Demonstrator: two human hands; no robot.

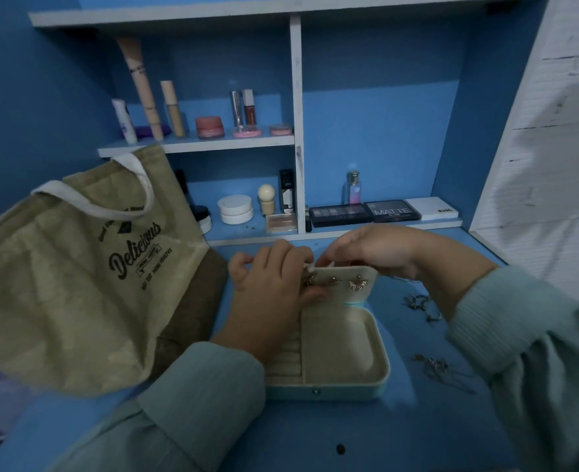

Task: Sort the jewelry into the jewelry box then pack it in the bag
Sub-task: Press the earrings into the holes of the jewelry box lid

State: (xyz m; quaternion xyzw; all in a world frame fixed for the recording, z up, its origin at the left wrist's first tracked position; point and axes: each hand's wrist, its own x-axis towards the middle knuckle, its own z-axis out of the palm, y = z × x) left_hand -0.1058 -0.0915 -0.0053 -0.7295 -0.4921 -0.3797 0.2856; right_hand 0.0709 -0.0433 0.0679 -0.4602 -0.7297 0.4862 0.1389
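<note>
the box (329,352) sits open at the middle of the blue desk (315,434), pale blue outside with a cream lining. its tray holds a ribbed ring roll on the left and a plain well on the right; a small snap shows on the near wall. its long axis runs near to far, hinge at the far end, and the lid (346,284) stands up there, facing the person, with earrings (356,284) pinned across it. the left hand (274,284) pinches an earring at the lid's left end. the right hand (370,250) curls over the lid's top edge, holding it. more jewelry (424,306) lies loose right of the box. the bag (77,277) leans at the left.
</note>
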